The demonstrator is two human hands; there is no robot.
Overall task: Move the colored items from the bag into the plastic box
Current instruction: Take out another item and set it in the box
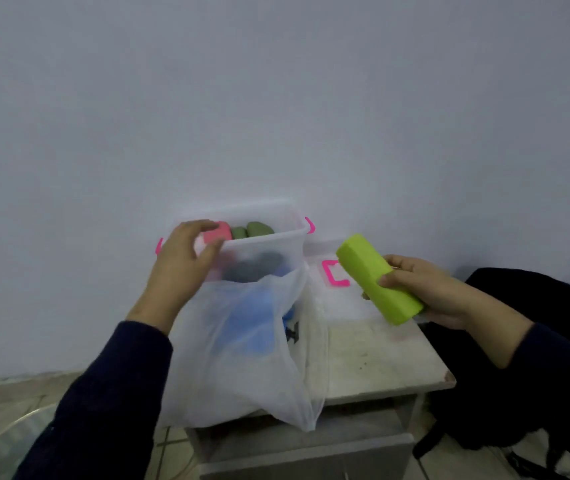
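A clear plastic box (269,242) with pink handles stands at the back of a small table, against the wall. My left hand (181,268) holds a pink item (217,233) at the box's left rim. Two dull green items (254,230) lie inside the box, with darker shapes lower down. A translucent white bag (242,355) sits in front of the box, and something blue (252,323) shows through it. To the right, my right hand (428,292) grips a lime-green block (377,277) above the table.
The box's clear lid (332,271) with a pink clasp lies to the right of the box. The small white table (380,358) has a worn top and a drawer below. A black backpack (532,375) rests at the right. Tiled floor shows at lower left.
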